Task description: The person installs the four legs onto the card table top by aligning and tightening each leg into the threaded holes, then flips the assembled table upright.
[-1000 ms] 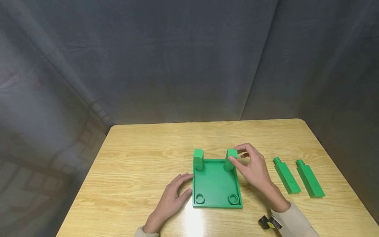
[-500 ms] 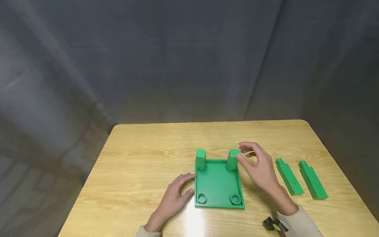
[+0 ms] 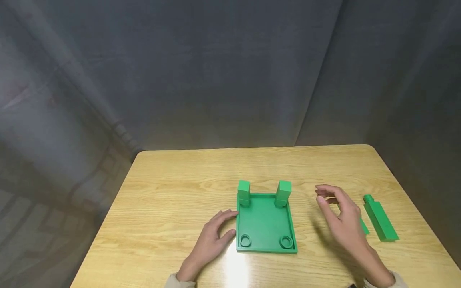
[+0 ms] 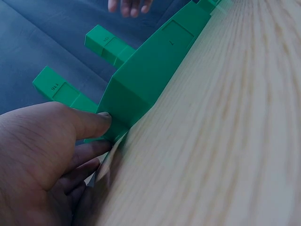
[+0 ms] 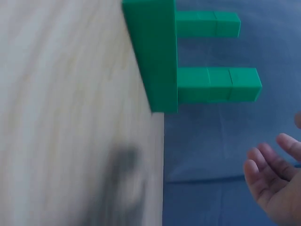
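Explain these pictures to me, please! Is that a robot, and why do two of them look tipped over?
No robot here: these are a person's own two hands. The big picture comes from a camera on the person's head, looking down at the table. The other two come from cameras on the wrists, which tilt with the arms, so the table looks slanted.

On the table sits a green tray. A left post and a right post stand at its far corners, with round rings at the near ones. Off to the right lie two loose green pieces, one mostly hidden behind a hand.

The left hand touches the tray's edge. The right hand is up in the air, holding nothing.
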`<state>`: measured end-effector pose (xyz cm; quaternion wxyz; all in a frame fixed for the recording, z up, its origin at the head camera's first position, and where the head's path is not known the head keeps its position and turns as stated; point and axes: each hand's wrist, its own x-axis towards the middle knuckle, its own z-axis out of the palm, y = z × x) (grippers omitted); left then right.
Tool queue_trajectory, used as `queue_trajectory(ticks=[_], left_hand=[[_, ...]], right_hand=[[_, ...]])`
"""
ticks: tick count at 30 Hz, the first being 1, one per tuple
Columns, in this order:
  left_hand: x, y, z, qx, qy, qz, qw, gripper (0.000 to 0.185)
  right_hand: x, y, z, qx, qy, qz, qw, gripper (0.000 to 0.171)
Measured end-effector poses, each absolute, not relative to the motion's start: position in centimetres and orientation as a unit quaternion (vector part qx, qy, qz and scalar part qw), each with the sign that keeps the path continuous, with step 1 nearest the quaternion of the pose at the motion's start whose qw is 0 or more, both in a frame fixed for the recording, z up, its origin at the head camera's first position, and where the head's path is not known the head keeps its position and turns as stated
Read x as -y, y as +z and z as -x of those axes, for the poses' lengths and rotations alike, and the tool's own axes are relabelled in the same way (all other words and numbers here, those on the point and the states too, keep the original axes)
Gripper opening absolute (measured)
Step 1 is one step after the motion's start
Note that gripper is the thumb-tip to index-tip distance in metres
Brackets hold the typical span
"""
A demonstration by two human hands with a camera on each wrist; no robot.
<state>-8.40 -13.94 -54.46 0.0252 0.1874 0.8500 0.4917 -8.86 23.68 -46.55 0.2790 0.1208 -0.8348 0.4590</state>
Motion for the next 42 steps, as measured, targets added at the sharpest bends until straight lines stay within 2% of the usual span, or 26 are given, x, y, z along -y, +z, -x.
queue_trajectory(ticks=[9,18,32,42], left_hand=[[13.9,-54.4,8.4,-0.848,0.495,-0.19,0.024,0.055],[13.8,-54.4,8.4,-0.846,0.499,-0.188,0.022,0.055],[13.8,-54.5,8.4,-0.848,0.496,-0.185,0.019,0.056],[13.8,-54.5,8.4,-0.847,0.497,-0.184,0.023,0.055]], right_hand=[[-26.4,-47.3,6.1,0.857,0.437,-0.063,0.266,0.039],[-28.8,-48.6,4.8,0.861,0.429,0.018,0.272,0.045],[-31.1,-50.4,4.3,0.915,0.334,0.069,0.216,0.075],[-31.1,-50.7,4.2,0.936,0.279,0.106,0.185,0.084]])
